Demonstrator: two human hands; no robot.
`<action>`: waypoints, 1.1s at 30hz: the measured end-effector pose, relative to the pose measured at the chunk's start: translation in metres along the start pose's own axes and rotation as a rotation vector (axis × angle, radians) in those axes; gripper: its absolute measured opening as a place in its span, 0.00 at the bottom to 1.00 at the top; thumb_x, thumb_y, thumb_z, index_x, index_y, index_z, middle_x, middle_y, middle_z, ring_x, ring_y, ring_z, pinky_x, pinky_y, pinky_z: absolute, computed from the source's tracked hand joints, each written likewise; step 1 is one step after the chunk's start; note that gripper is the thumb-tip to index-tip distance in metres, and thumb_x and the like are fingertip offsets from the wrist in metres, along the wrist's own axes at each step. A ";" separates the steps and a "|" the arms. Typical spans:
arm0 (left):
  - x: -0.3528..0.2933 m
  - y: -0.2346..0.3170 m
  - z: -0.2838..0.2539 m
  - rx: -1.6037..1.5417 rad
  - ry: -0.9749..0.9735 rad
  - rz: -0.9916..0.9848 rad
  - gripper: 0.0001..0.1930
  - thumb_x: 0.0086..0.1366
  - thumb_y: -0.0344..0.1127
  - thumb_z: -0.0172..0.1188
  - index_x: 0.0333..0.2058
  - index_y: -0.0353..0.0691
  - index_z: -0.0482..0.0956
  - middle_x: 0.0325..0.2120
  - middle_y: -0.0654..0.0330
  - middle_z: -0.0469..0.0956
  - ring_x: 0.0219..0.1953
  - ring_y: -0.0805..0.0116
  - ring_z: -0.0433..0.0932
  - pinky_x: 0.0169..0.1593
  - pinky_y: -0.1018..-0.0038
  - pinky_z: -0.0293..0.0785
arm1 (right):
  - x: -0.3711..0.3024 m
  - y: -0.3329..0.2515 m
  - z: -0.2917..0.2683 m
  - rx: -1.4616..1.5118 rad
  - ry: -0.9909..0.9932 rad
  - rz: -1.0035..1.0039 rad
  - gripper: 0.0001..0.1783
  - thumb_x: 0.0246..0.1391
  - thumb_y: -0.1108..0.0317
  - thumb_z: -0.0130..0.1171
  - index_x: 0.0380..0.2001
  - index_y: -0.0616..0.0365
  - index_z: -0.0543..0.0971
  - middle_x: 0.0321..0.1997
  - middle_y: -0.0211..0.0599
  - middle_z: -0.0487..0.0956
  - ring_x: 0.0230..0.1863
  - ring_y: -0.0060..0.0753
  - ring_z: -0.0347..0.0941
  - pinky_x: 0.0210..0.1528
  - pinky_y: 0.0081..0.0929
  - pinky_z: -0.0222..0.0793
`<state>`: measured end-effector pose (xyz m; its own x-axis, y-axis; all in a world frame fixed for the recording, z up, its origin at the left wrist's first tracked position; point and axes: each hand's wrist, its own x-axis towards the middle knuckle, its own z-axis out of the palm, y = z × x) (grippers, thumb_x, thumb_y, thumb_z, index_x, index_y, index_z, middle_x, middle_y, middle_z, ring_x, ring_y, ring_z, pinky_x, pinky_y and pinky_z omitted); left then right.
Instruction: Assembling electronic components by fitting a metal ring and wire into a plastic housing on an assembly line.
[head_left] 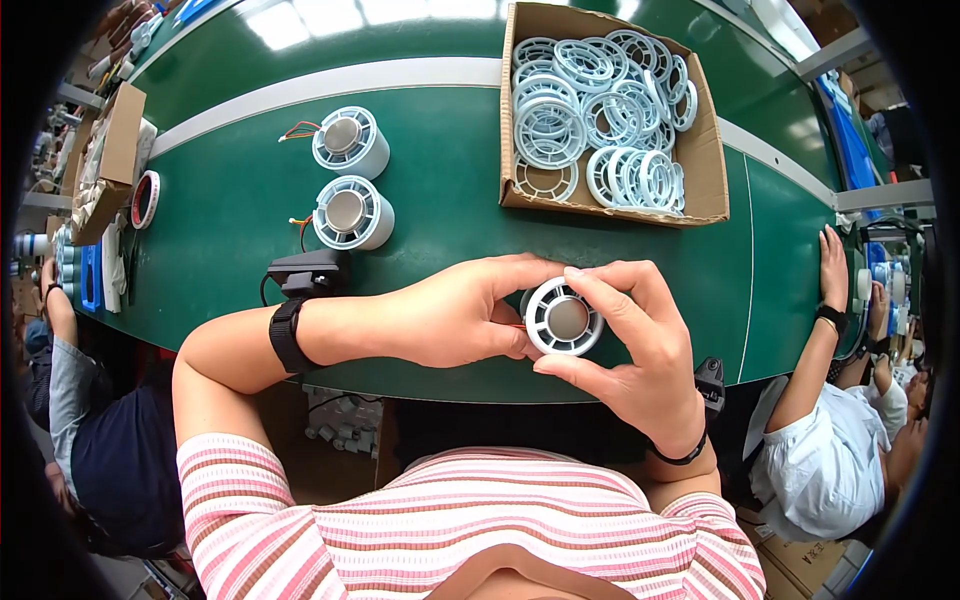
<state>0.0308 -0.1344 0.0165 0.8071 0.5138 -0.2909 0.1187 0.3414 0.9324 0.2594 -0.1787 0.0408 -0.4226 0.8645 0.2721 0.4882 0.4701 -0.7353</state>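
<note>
Between my hands is a round white motor housing (566, 316) with a grey metal disc at its centre and spokes around it, its spoked face turned up. My left hand (455, 312) is closed on its left side, a bit of red wire showing by the fingertips. With thumb and fingers my right hand (640, 330) grips the right side of the rim. Farther left on the table stand two pale blue cylindrical motor housings, a far one (350, 143) and a nearer one (354, 213), each with a grey disc on top and thin wires out to the left.
A cardboard box (714, 190) full of pale blue spoked rings (550, 132) lies beyond my hands. Black device (308, 272) sits by my left forearm. At the left are a tape roll (146, 199) and another carton (122, 150). People work on both sides; one hand (832, 268) rests on the table's right.
</note>
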 end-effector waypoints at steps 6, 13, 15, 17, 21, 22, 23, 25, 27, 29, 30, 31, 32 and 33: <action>0.000 -0.001 0.000 0.011 -0.025 0.022 0.34 0.65 0.17 0.60 0.69 0.37 0.61 0.63 0.57 0.64 0.63 0.66 0.70 0.63 0.69 0.77 | -0.001 0.000 -0.001 0.043 0.000 0.016 0.40 0.30 0.66 0.84 0.53 0.60 0.82 0.47 0.41 0.77 0.46 0.40 0.77 0.46 0.33 0.77; 0.002 0.001 -0.002 0.007 -0.064 0.035 0.34 0.65 0.16 0.59 0.69 0.36 0.61 0.64 0.55 0.62 0.64 0.64 0.69 0.63 0.68 0.77 | -0.001 -0.001 -0.001 0.005 0.001 0.008 0.41 0.30 0.64 0.84 0.54 0.60 0.81 0.46 0.41 0.77 0.46 0.41 0.77 0.45 0.32 0.77; 0.001 0.001 -0.002 -0.017 -0.073 0.036 0.34 0.65 0.16 0.58 0.69 0.36 0.60 0.65 0.55 0.61 0.64 0.63 0.69 0.63 0.68 0.76 | -0.001 -0.001 -0.003 0.004 -0.025 -0.010 0.41 0.31 0.64 0.84 0.54 0.60 0.81 0.46 0.41 0.77 0.45 0.41 0.77 0.45 0.32 0.77; 0.001 -0.001 -0.002 -0.020 -0.067 0.063 0.34 0.65 0.17 0.59 0.69 0.36 0.61 0.64 0.56 0.63 0.63 0.65 0.70 0.63 0.68 0.77 | 0.000 -0.002 -0.005 -0.007 -0.038 -0.010 0.41 0.31 0.64 0.84 0.54 0.60 0.81 0.46 0.41 0.77 0.45 0.41 0.77 0.45 0.33 0.77; -0.001 0.000 -0.006 -0.165 -0.122 -0.010 0.33 0.66 0.21 0.62 0.68 0.35 0.62 0.61 0.54 0.66 0.56 0.65 0.77 0.58 0.72 0.80 | 0.002 -0.002 -0.007 -0.049 -0.063 -0.009 0.40 0.33 0.64 0.83 0.55 0.60 0.80 0.46 0.41 0.77 0.45 0.41 0.77 0.45 0.33 0.76; -0.001 0.000 -0.008 -0.236 -0.151 -0.055 0.32 0.66 0.23 0.63 0.67 0.34 0.63 0.60 0.53 0.68 0.52 0.66 0.80 0.56 0.73 0.82 | 0.002 -0.003 -0.006 -0.061 -0.065 -0.007 0.40 0.33 0.64 0.83 0.55 0.60 0.80 0.46 0.41 0.77 0.45 0.41 0.77 0.45 0.33 0.76; 0.000 0.001 -0.007 -0.234 -0.150 -0.053 0.32 0.66 0.23 0.63 0.67 0.34 0.63 0.60 0.53 0.68 0.52 0.66 0.80 0.56 0.73 0.82 | 0.002 -0.003 -0.006 -0.073 -0.068 -0.005 0.40 0.34 0.64 0.83 0.55 0.60 0.80 0.46 0.41 0.77 0.45 0.41 0.77 0.45 0.33 0.76; 0.000 0.002 -0.002 -0.396 -0.077 -0.135 0.33 0.67 0.28 0.65 0.68 0.34 0.62 0.59 0.54 0.70 0.51 0.68 0.80 0.56 0.73 0.82 | 0.001 -0.004 -0.004 -0.062 -0.052 -0.014 0.39 0.34 0.65 0.82 0.54 0.61 0.79 0.44 0.40 0.77 0.44 0.41 0.76 0.44 0.34 0.76; 0.001 0.003 -0.001 -0.476 -0.037 -0.176 0.34 0.67 0.30 0.66 0.69 0.35 0.61 0.59 0.54 0.71 0.50 0.69 0.81 0.56 0.73 0.82 | 0.000 -0.004 -0.002 -0.038 -0.019 -0.029 0.39 0.35 0.66 0.81 0.54 0.63 0.79 0.42 0.39 0.77 0.41 0.42 0.76 0.43 0.36 0.75; 0.001 0.004 -0.003 -0.465 -0.056 -0.149 0.37 0.67 0.35 0.67 0.70 0.36 0.59 0.56 0.55 0.74 0.51 0.69 0.80 0.57 0.72 0.81 | 0.001 -0.002 -0.002 -0.011 -0.027 -0.019 0.38 0.35 0.66 0.81 0.54 0.63 0.79 0.43 0.40 0.77 0.42 0.42 0.76 0.45 0.36 0.75; 0.001 0.004 -0.003 -0.460 -0.064 -0.135 0.38 0.67 0.37 0.68 0.70 0.36 0.58 0.55 0.55 0.76 0.52 0.69 0.80 0.57 0.72 0.81 | 0.001 -0.001 -0.002 0.013 -0.035 -0.006 0.38 0.36 0.67 0.80 0.54 0.63 0.79 0.45 0.40 0.77 0.44 0.43 0.76 0.46 0.37 0.75; 0.001 0.004 -0.003 -0.459 -0.056 -0.135 0.38 0.67 0.37 0.68 0.70 0.36 0.58 0.55 0.55 0.76 0.52 0.69 0.80 0.57 0.72 0.81 | 0.001 0.000 -0.002 0.038 -0.044 0.006 0.37 0.36 0.67 0.80 0.54 0.62 0.79 0.46 0.41 0.77 0.45 0.44 0.76 0.48 0.37 0.75; 0.001 0.002 -0.002 -0.448 -0.060 -0.123 0.37 0.68 0.38 0.67 0.70 0.36 0.59 0.54 0.56 0.76 0.51 0.70 0.80 0.56 0.72 0.81 | 0.001 0.000 -0.001 0.043 -0.047 -0.001 0.37 0.36 0.67 0.80 0.54 0.62 0.79 0.46 0.41 0.77 0.45 0.44 0.76 0.48 0.37 0.75; 0.002 -0.001 -0.001 -0.436 -0.063 -0.111 0.37 0.68 0.38 0.67 0.70 0.36 0.59 0.53 0.56 0.77 0.51 0.70 0.80 0.55 0.72 0.82 | 0.001 0.000 0.000 0.020 -0.024 -0.040 0.36 0.36 0.68 0.80 0.53 0.62 0.79 0.48 0.41 0.77 0.48 0.45 0.75 0.51 0.38 0.74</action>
<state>0.0316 -0.1328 0.0151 0.8383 0.4113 -0.3579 -0.0375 0.6984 0.7147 0.2587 -0.1779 0.0410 -0.4594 0.8407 0.2867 0.4553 0.5000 -0.7367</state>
